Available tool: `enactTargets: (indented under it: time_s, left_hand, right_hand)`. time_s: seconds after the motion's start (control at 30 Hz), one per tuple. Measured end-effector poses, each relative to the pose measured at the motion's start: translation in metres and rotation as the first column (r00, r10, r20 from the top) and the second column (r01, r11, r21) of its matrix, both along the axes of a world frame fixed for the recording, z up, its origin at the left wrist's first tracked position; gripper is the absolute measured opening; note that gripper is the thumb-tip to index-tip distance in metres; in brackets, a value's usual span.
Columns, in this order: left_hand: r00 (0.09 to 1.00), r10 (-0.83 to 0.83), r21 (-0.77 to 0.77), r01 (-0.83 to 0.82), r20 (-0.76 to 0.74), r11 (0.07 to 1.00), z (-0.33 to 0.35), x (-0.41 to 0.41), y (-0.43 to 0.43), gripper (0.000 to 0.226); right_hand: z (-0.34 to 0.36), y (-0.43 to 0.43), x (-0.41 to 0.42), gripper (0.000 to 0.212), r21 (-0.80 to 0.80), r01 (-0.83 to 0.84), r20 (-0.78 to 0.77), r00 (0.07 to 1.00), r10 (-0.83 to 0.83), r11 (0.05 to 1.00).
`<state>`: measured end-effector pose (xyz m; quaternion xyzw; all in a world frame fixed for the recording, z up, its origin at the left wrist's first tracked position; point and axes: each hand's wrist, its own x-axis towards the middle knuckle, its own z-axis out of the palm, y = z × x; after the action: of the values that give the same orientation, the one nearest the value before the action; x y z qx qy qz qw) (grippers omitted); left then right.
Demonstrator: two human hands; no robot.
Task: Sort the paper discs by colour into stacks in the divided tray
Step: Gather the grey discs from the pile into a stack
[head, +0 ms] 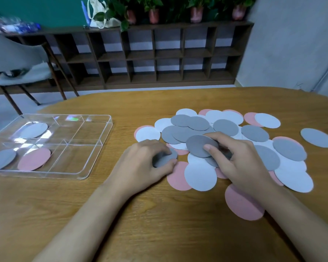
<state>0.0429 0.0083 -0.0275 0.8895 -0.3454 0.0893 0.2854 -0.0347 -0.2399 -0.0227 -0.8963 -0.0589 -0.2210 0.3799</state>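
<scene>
**Head view.** The left hand has its fingers curled round a grey disc, gripping it at the rim. The right hand pinches a second grey disc by its near edge, thumb on top. The pile of discs lies under and beyond these fingers. The divided tray sits on the surface, well to the left of both hands.

**Handling (judged).** The discs look thin, light and flexible, and likely to slide over one another. Take hold at an exposed edge and avoid creasing.
</scene>
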Motion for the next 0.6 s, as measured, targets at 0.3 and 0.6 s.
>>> enactTargets:
  time_s: [0.3, 0.6]
  left_hand:
    - [0.971, 0.041, -0.270, 0.024, 0.234, 0.962, 0.008, -0.005, -0.007, 0.021]
    - [1.000, 0.029, -0.438, -0.023, 0.008, 0.898, 0.005, -0.015, -0.023, 0.007]
  right_hand:
    - [0.004, 0.005, -0.001, 0.029, 0.067, 0.017, -0.067, 0.998, -0.012, 0.998]
    - [0.009, 0.013, -0.005, 0.038, 0.147, -0.084, -0.125, 0.987, 0.102, 0.986]
